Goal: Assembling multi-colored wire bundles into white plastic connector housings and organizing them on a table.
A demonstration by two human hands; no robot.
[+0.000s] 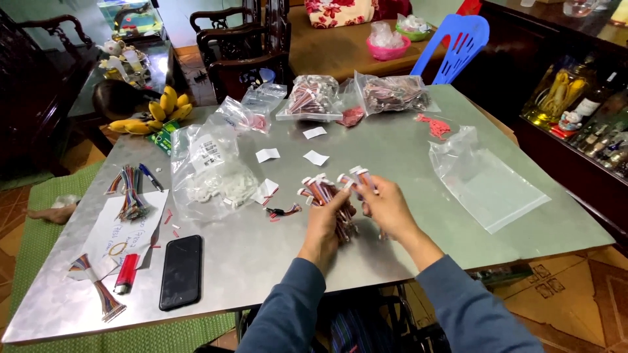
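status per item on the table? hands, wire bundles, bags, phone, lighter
left hand: gripping wire bundles with white connector ends
right hand: gripping the same bundles
empty clear bag: flat, right of the hands
connector bag: filled, slumped
far wire bags: filled, lying at the far edge
phone: screen dark, face up
red lighter: lying flat
bananas: unpeeled bunch

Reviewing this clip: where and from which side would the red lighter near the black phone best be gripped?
Probably across the narrow sides of the red plastic lighter, at mid-body, coming from above. It lies flat on the grey metal table, pointing roughly away from the person, with the black smartphone on one side and a multicoloured wire bundle on the other, leaving slim gaps.
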